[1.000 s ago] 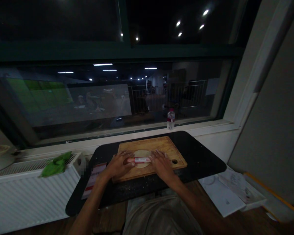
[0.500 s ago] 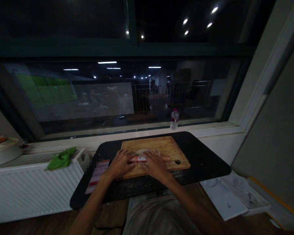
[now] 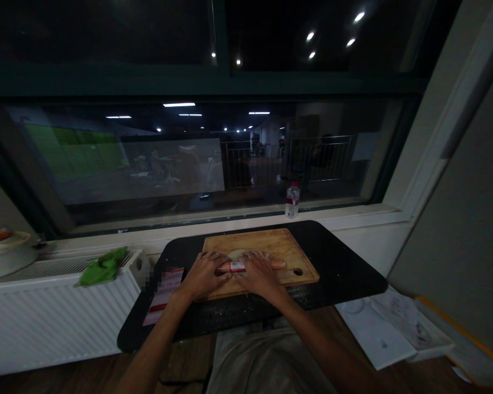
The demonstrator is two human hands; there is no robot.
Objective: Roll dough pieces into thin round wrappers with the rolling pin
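A wooden cutting board (image 3: 283, 246) lies on a small black table (image 3: 337, 262). On the board is a flat pale round of dough (image 3: 238, 254), mostly hidden under my hands. A rolling pin (image 3: 235, 266) with a red and white label lies across the dough. My left hand (image 3: 203, 275) presses flat on the pin's left part. On its right part rests my right hand (image 3: 259, 273), palm down. The pin's bare wooden right end (image 3: 278, 265) sticks out past my right hand.
A water bottle (image 3: 292, 200) stands on the window sill behind the table. A printed card (image 3: 164, 287) lies on the table's left side. A green cloth (image 3: 102, 266) is on the radiator at left, a bowl (image 3: 2, 251) farther left. Papers (image 3: 390, 325) lie low on the right.
The view has shifted a little. My right hand has slid left along the rolling pin, closer to my left hand, baring the pin's right end. The dough is more covered now.
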